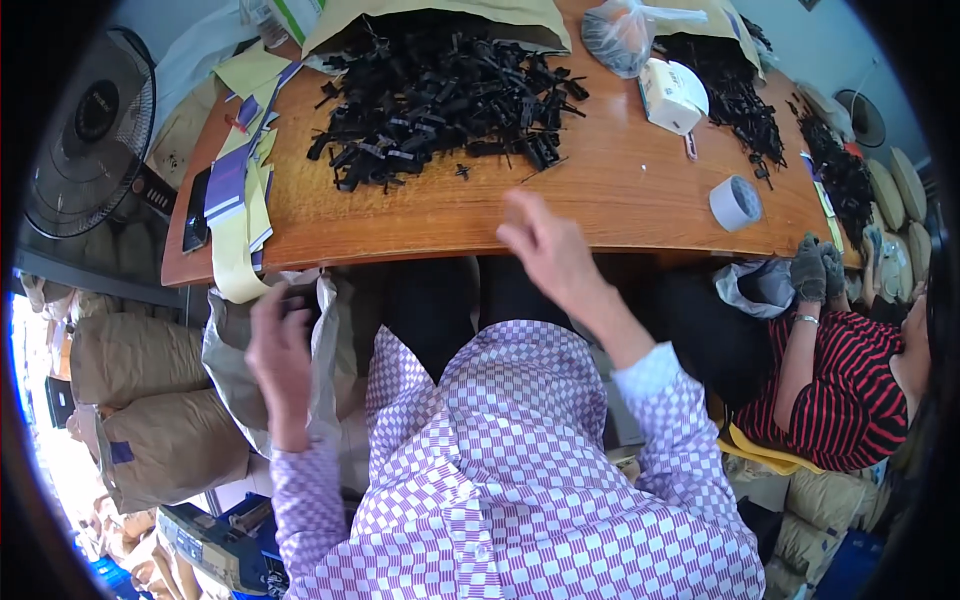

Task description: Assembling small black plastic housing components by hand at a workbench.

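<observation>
My right hand point(550, 250) reaches over the front edge of the wooden table point(400, 220), its fingers apart and nothing visible in them. Beyond it lies a large heap of small black plastic parts point(440, 100), spilling from a big paper sack point(440, 12). One loose black part point(462, 172) lies just in front of the heap. My left hand point(278, 345) hangs over the mouth of an open white woven bag point(228, 345) below the table edge. Its fingers look parted, though slightly blurred, and I see nothing held in them.
Papers and purple-and-yellow cards point(240, 165) with a dark phone point(196, 212) lie at the left. A tape roll point(735, 203), tissue box point(672, 97) and second black heap point(735, 105) stand right. A gloved co-worker point(840, 390) sits there. A fan point(95, 130) and full sacks point(140, 360) are left.
</observation>
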Available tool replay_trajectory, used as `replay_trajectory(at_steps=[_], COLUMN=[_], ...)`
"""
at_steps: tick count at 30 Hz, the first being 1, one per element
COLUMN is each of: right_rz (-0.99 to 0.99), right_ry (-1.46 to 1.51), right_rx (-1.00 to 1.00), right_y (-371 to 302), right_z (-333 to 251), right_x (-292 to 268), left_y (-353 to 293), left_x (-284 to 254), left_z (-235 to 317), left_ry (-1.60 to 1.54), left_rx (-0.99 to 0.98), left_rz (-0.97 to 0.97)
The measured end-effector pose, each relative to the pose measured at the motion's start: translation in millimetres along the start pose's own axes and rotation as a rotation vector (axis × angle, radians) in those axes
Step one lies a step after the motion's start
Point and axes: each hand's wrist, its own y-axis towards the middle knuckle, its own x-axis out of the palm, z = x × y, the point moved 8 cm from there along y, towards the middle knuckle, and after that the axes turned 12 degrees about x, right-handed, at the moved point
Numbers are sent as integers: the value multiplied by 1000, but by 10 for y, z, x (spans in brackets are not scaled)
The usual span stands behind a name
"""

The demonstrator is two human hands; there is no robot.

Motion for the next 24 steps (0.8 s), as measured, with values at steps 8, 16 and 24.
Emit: replay_trajectory(at_steps=[8, 16, 24], right_rz=[97, -285, -554], right_ry=[-421, 579, 944], right_rx=[-223, 209, 269], right_y=[584, 93, -409], right_z=[357, 80, -292], right_x=[-45, 108, 519], left_y=[207, 170, -83], left_x=[-41, 1539, 1762], left_z=[121, 622, 616], left_ry=[240, -705, -931], left_rx=[59, -229, -239], left_rz=[-160, -485, -502])
